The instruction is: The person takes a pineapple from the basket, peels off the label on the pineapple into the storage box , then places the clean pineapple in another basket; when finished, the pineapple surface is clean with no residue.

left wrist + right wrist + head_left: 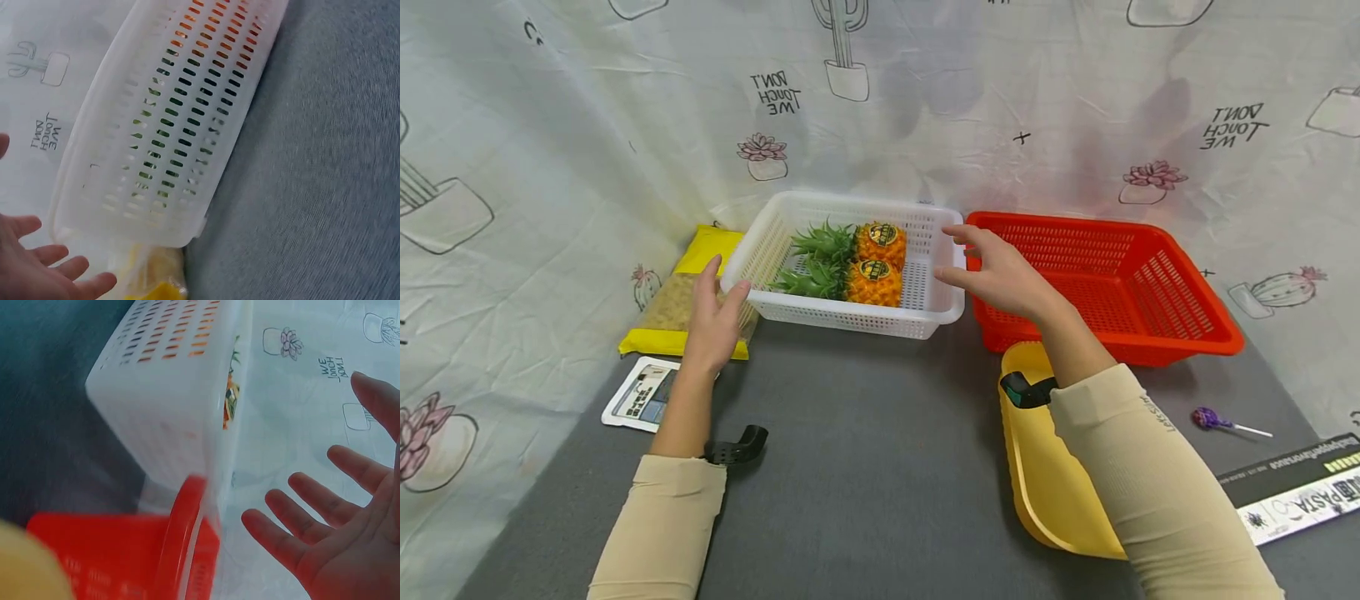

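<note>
Two small pineapples (pixel 876 282) with green leafy crowns lie side by side in a white perforated plastic basket (pixel 842 315) at the back of the table. My left hand (pixel 713 323) is at the basket's left end, fingers spread; in the left wrist view it appears apart from the basket wall. Above the basket's right end hovers my right hand (pixel 996 271), its fingers extended and holding nothing. The right wrist view shows that hand's spread fingers (pixel 312 500) clear of the white rim.
A red perforated basket (pixel 1150 346) stands right of the white one. Before it lies a yellow container (pixel 1037 500), partly under my right arm. A lollipop (pixel 1213 419) and a PASTA box (pixel 1300 500) lie at right. At left are a yellow-ended bag (pixel 670 304) and a white-edged packet (pixel 643 396).
</note>
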{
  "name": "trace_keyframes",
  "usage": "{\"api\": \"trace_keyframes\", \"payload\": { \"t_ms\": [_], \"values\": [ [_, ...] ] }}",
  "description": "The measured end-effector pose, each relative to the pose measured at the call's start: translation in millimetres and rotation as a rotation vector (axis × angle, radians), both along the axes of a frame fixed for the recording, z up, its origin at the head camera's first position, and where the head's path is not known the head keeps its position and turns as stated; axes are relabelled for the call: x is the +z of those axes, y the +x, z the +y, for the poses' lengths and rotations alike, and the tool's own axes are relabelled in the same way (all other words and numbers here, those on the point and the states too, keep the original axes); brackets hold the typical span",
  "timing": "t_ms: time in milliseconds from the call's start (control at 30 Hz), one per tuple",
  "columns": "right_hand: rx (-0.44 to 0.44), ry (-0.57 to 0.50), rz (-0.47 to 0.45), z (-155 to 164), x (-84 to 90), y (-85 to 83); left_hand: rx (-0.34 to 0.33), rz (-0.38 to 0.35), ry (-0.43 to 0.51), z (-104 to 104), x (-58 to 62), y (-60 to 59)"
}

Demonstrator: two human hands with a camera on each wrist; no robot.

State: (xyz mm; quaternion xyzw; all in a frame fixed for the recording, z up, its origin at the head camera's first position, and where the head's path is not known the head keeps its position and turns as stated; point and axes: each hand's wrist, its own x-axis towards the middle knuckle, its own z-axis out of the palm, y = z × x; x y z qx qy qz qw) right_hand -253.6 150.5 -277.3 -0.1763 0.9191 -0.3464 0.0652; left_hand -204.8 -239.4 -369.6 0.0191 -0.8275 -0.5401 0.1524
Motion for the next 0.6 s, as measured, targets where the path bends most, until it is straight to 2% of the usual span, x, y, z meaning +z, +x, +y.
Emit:
{"api": "trace_keyframes", "payload": {
  "t_ms": [133,300,433,600],
  "values": [
    [0.02,-0.06,-0.04,-15,-1.7,-9.4,0.042,-0.047,0.237,2,-1.3,-3.6],
    [0.042,-0.114,-0.082,-29,-5.7,-20.3,0.134,-0.071,0.442,7,1.3,-8.2],
    [0.049,-0.137,-0.129,-39,-8.2,-27.2,0.181,-0.073,0.54,8,0.5,-10.1],
    [0.037,-0.186,-0.245,-45,-10.6,-32.9,0.185,-0.071,0.596,9,-5.6,-14.7]
  ]
}}
